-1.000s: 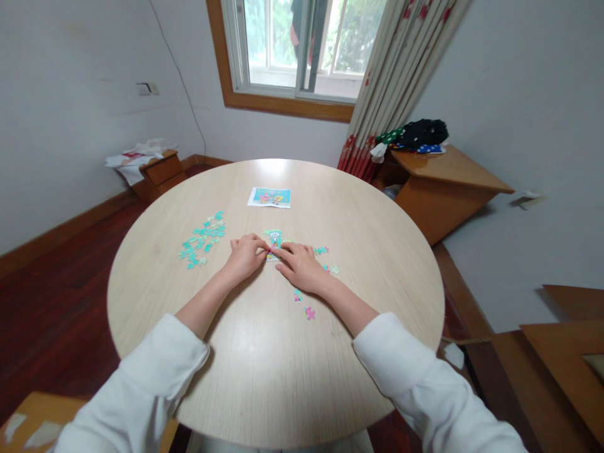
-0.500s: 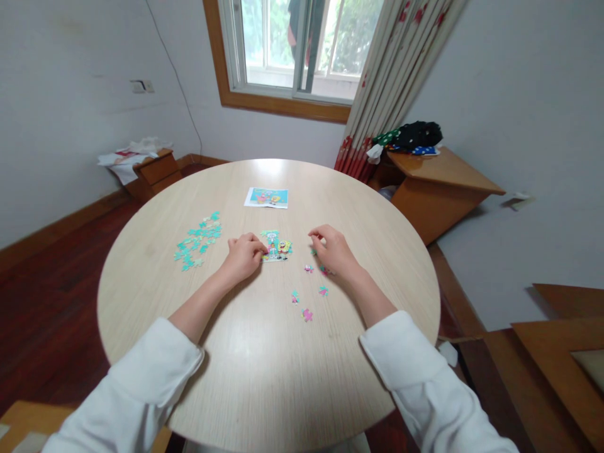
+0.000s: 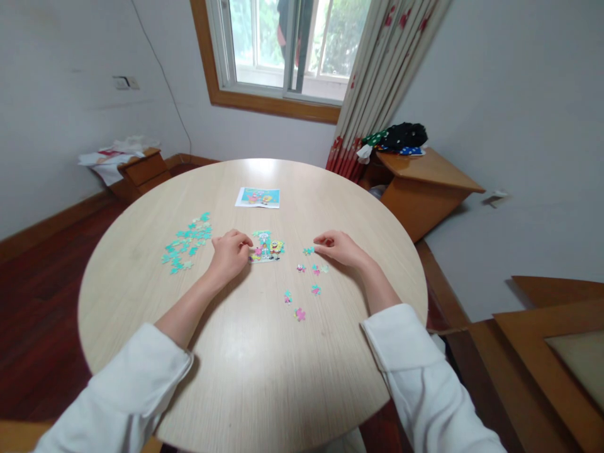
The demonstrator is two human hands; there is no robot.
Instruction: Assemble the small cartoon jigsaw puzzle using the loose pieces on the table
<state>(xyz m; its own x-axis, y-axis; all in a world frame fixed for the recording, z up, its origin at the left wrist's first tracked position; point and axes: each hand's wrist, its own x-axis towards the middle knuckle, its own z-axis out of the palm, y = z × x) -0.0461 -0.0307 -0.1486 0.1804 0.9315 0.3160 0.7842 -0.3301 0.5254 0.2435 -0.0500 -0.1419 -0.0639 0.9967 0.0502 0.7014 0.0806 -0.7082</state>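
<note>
A partly joined jigsaw puzzle (image 3: 267, 247) with cartoon figures lies on the round table (image 3: 264, 377). My left hand (image 3: 230, 257) is at its left edge, fingers bent and a little apart, with nothing seen between them. To the right of the puzzle, my right hand (image 3: 343, 249) has its thumb and forefinger slightly apart, their tips at the edge of a teal puzzle piece (image 3: 308, 251); I cannot tell if they press on it. Several loose pieces lie nearer to me, among them a pink piece (image 3: 300, 314) and a pink-and-teal piece (image 3: 316, 290).
A spread of teal pieces (image 3: 187, 242) lies on the table's left side. Beyond the puzzle rests a printed picture (image 3: 257, 197) of the cartoon scene. A wooden cabinet (image 3: 425, 189) with cloths on top stands past the table's right edge.
My right hand has moved right, off the loose pieces, uncovering the teal piece and others. My left fingers have drawn back slightly from the puzzle. The whole view has shifted a little.
</note>
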